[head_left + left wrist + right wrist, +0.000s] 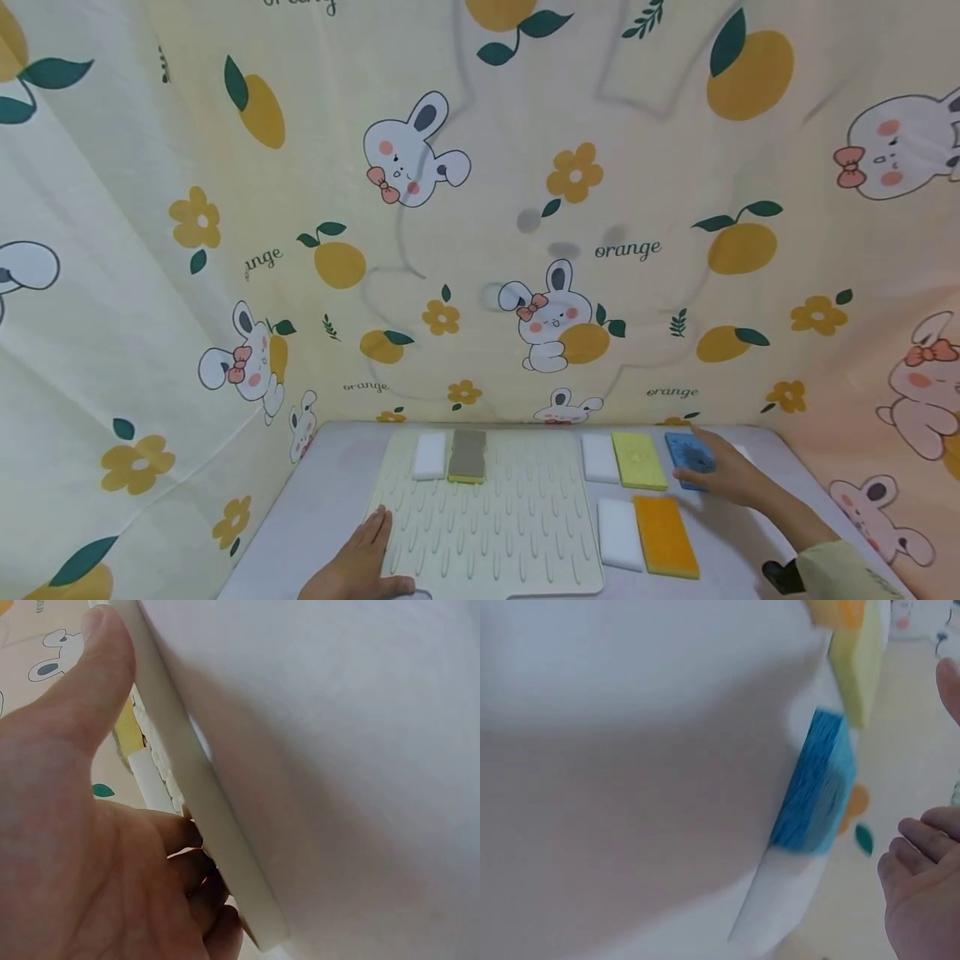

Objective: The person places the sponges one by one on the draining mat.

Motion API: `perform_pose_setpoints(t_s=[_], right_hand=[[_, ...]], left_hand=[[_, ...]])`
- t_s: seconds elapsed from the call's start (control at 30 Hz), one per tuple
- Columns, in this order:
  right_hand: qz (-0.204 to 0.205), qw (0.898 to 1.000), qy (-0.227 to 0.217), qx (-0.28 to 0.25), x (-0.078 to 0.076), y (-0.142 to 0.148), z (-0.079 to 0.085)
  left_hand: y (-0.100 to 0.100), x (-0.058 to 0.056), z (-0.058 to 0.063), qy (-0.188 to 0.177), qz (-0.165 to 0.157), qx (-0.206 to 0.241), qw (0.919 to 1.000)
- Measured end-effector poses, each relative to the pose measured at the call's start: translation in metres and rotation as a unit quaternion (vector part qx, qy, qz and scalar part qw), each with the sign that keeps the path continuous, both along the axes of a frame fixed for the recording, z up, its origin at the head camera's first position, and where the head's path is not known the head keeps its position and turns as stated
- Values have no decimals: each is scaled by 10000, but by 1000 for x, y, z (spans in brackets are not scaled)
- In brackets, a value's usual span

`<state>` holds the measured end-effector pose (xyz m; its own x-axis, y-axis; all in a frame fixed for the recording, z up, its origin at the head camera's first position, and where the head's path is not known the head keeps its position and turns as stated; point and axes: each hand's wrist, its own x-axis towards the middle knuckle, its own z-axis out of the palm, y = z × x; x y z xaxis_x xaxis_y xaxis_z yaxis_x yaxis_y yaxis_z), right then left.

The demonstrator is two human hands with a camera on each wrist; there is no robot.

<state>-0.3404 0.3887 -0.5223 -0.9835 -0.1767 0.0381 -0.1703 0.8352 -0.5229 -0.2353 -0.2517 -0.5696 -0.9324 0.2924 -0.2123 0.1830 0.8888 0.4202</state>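
Observation:
My left hand (352,560) rests on the near left corner of a cream ribbed draining board (517,500). In the left wrist view, the thumb (112,667) lies straight along the board's edge, with the other fingers against it lower down. Over at the right, my right hand (726,475) hovers at a blue sponge (684,446), fingers spread and overlapping it in the head view. From the right wrist, a gap shows between that hand and the sponge. A white sponge (429,456) and a grey-and-yellow sponge (467,454) lie on the board's far left part.
Right of the board lie a white sponge (600,458), a yellow sponge (639,460), a second white sponge (620,533) and an orange sponge (667,537). Cloth with a rabbit-and-orange print (480,250) hangs behind and beside the white table (300,500).

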Motion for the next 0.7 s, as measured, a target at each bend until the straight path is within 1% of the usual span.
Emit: perform_pose_setpoints(t_s=[0.13,0.2,0.27,0.4,0.57,0.7], right_hand=[[20,9999,18,125,2,18,-2],[19,9997,-32,261,2,26,-3],[-7,9992,-94,395,1,34,-5],[-21,9983,-235,532,-2,48,-7],[-74,9975,-493,493,-8,63,-11],[-103,9964,-642,550,-12,72,-14]], left_hand=[[5,3,8,-79,146,13,9999],[7,5,12,-60,159,-53,9998],[9,6,15,-37,237,-15,9997],[10,7,14,-4,254,-62,9997],[9,5,10,24,226,-84,9997],[9,6,13,-64,294,-65,9995]])
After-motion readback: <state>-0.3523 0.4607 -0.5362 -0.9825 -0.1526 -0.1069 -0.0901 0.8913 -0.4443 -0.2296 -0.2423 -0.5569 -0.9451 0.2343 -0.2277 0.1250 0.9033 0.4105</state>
